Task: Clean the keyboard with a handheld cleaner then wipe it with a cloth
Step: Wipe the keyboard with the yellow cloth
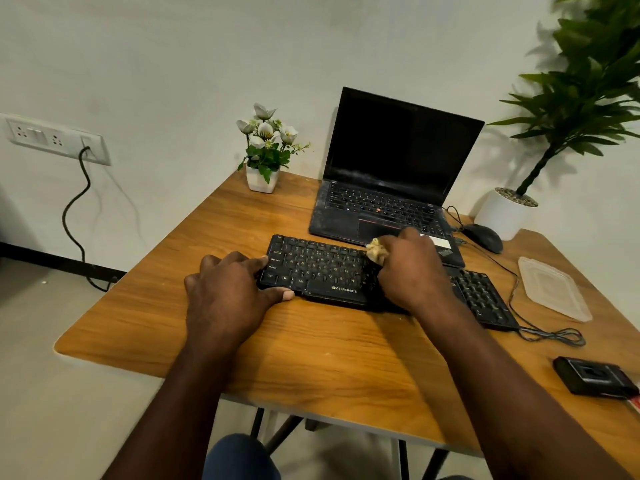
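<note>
Black keyboard (322,268) lying flat near the middle of the wooden table (311,358), its long side slanting down towards the right edge. The left hand (225,289) grips the keyboard's left end, fingers curled over the far rim and thumb along the near rim. The right hand (412,268) rests on the keys right of centre, fingers closed round a crumpled yellowish wad (375,251) that protrudes at the fingertips onto the upper key rows; whether it is cloth or another cleaner cannot be told. Just behind the keyboard stands an open laptop (398,161), screen dark. A small white flower pot (262,178) occupies the far corner. A black mouse (483,237) lies right of the laptop, near a large white planter (502,213). A clear plastic lid (550,289) and a black device (594,375) lie along the right edge.
</note>
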Tool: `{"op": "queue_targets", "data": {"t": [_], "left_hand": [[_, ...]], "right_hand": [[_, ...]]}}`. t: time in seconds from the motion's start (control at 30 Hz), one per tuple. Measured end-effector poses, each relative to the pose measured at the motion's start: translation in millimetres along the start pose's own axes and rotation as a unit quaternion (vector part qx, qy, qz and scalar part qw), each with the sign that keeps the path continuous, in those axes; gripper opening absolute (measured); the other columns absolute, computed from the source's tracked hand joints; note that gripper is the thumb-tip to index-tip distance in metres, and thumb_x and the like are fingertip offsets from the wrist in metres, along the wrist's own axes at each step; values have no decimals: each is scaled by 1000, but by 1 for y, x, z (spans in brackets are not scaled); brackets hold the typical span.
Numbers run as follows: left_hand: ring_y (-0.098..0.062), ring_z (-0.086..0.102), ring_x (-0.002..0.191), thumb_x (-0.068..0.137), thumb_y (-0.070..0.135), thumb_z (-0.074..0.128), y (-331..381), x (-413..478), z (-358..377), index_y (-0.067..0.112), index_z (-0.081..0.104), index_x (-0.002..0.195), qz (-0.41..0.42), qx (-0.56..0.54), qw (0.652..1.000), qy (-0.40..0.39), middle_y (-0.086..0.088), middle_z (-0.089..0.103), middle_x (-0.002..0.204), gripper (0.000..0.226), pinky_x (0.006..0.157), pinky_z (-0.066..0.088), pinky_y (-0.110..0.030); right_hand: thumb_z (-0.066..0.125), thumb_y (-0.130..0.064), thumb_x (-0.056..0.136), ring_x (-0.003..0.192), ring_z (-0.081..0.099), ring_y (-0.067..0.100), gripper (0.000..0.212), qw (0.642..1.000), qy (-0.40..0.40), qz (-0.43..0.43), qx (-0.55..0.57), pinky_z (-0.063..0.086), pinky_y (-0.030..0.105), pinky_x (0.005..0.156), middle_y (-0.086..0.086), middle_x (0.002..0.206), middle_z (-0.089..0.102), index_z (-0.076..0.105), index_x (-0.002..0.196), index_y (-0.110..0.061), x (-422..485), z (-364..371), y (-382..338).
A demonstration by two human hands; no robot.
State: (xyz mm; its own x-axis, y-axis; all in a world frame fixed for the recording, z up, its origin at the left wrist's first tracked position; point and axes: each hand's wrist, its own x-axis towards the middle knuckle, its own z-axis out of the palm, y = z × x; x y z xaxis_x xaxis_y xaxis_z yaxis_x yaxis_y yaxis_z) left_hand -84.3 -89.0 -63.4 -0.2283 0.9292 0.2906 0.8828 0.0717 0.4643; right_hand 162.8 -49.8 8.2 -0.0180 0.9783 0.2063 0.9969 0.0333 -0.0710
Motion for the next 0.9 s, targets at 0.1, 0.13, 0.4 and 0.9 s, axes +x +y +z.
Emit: {"op": "queue_targets", "data": {"t": [0.1, 0.13, 0.4, 0.9], "left_hand": [[-23, 42, 124, 76, 81, 63, -1, -2, 0, 39, 56, 144, -1, 1, 1000, -1, 10, 60, 134, 80, 96, 34, -46], [-23, 42, 124, 76, 81, 63, -1, -2, 0, 39, 56, 144, -1, 3, 1000, -3, 10, 60, 135, 80, 95, 35, -46], [-22, 42, 123, 75, 81, 63, 0, -1, 0, 40, 56, 143, -2, 0, 1000, -6, 11, 60, 134, 80, 95, 35, -46], [-26, 47, 116, 87, 60, 62, 1, -4, -6, 38, 66, 122, 7, 14, 1000, -7, 8, 63, 121, 41, 89, 38, -47]], "right_hand": [[60, -13, 98, 128, 42, 21, 53, 993, 5, -65, 98, 41, 40, 114, 3, 138, 47, 48, 149, -24, -8, 14, -30], [59, -12, 99, 127, 42, 19, 54, 988, 2, -103, 113, 41, 39, 114, 1, 137, 47, 48, 150, -25, -13, 21, -44], [66, -24, 95, 136, 35, 23, 59, 987, -3, -160, 30, 38, 43, 116, 2, 146, 43, 45, 151, -29, -27, 26, -52], [65, -16, 95, 131, 35, 21, 60, 964, 32, -227, 138, 43, 38, 109, 0, 140, 42, 46, 150, -28, -51, 44, -107]]}}
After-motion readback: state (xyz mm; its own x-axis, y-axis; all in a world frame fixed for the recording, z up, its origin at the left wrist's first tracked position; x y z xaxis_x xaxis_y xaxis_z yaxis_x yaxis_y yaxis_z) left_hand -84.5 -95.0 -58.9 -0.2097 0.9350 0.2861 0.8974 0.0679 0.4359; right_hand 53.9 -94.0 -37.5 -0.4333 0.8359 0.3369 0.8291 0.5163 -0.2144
